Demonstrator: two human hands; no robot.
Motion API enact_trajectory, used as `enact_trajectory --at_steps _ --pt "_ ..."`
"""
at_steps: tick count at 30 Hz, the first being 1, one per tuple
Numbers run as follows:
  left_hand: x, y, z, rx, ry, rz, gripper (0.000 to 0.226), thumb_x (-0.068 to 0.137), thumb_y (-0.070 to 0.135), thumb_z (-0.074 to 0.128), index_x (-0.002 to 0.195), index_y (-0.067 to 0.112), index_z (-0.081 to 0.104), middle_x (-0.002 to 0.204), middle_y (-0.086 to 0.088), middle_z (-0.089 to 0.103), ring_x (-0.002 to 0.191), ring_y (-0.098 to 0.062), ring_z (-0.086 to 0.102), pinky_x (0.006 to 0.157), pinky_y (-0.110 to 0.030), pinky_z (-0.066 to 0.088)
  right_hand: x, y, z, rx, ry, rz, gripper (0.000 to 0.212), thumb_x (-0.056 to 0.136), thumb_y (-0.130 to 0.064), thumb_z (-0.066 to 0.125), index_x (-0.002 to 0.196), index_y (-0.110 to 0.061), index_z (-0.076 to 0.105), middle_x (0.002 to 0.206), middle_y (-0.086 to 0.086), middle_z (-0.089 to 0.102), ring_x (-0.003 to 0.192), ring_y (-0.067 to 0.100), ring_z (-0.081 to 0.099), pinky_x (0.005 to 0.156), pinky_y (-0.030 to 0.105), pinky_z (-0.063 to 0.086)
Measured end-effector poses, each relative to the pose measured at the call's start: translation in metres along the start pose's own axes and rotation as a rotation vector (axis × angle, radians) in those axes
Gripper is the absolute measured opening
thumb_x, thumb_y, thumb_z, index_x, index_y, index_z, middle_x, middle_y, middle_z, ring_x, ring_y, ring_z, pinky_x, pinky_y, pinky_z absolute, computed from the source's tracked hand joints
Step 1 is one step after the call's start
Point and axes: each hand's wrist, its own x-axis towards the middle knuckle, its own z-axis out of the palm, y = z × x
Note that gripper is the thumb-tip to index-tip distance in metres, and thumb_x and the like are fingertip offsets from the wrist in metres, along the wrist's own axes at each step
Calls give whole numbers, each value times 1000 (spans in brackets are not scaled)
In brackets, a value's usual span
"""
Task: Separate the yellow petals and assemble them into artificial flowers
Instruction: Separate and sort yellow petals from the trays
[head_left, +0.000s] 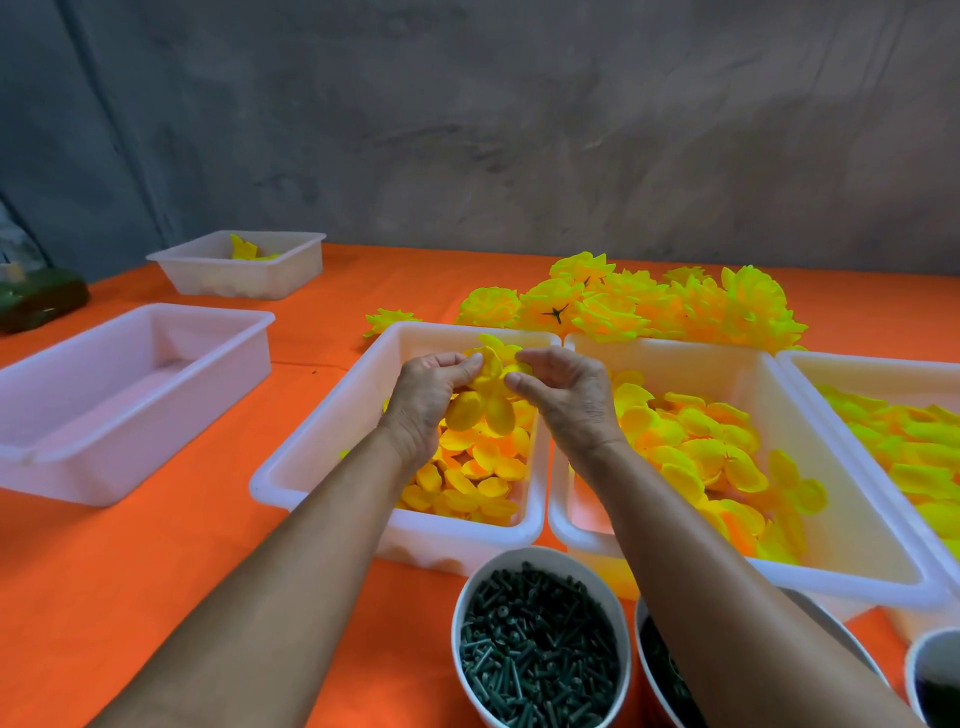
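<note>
Both hands are up over the middle white plastic bin (311, 457), working on 1 yellow petal piece (485, 402). It's thin, soft-looking fabric with rounded, cupped lobes fanning out from a centre. The left hand (426, 397) pinches its upper edge with curled fingers (462, 366), and the lobes hang down just below them. The right hand (566, 395) sits just beside it, fingers curled in with the tips on the piece's right edge, looks like a pinch too.

The bin underneath is full of loose petals (467, 483), same glossy yellow. Next bin over (857, 577) has bigger round ones. Finished ruffled flowers (623, 306) are heaped on the orange cloth counter (156, 571) behind. Round white bowl (462, 613) in front holds dark green plastic stem pegs (535, 649).
</note>
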Motion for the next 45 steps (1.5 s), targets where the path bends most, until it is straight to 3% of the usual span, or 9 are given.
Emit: enact_trajectory --at_steps 8,13,20,23,26,28,33,40,45 --pt "-6 -3 5 231 -20 162 19 90 10 60 72 11 63 65 -3 56 59 -11 49 55 -20 44 2 4 -3 -456 114 -75 29 77 -15 76 104 -9 69 107 8 65 93 22 59 80 32 46" --pt "-6 -5 5 481 24 372 16 85 6 66 70 8 59 58 6 46 51 1 38 51 -12 33 -1 1 -1 -565 17 -113 9 81 -14 71 83 -6 74 86 13 70 83 27 63 76 38 50" --pt "-10 -8 9 678 44 481 18 66 6 80 72 6 62 69 -4 59 63 -15 51 58 -19 41 -8 -9 0 -534 -153 -60 46 89 -35 60 54 -5 57 52 10 42 56 23 37 56 34 30" --pt "-10 -8 10 663 -1 476 22 65 4 81 77 5 63 75 -5 61 64 -14 54 62 -26 46 -5 -8 -1 -509 -158 -40 37 88 -14 59 54 -6 46 57 7 33 61 21 32 58 33 25" --pt "-9 -7 10 619 22 467 24 70 9 79 89 7 65 85 -2 63 70 -12 58 64 -21 48 -2 -6 -2 -291 -112 -6 30 91 -8 56 74 17 57 65 23 49 68 20 39 62 34 31" --pt "-7 -6 8 591 91 468 22 77 10 74 96 8 64 94 -5 64 77 -13 58 70 -23 49 -2 -5 -3 -226 -91 -21 27 90 -8 58 80 17 62 76 35 60 68 20 49 60 31 39" --pt "-4 -5 8 491 78 317 33 86 16 67 117 8 60 112 -2 59 101 -13 52 85 -21 44 -3 -4 -3 -173 -77 -50 24 87 -5 63 72 13 62 67 23 60 61 19 55 58 25 44" --pt "-8 -4 7 268 3 219 8 88 9 63 91 13 68 82 2 63 72 -5 55 62 -12 45 -5 -5 -2 -175 -86 -47 21 82 -12 71 65 -2 64 58 11 55 57 20 52 59 30 41" --pt "-10 -2 9 216 -28 173 12 91 9 58 91 15 68 85 -1 65 82 -14 59 67 -25 52 -3 -4 -1 -140 2 -34 33 74 -17 79 53 -10 54 66 31 58 60 24 47 59 40 41"
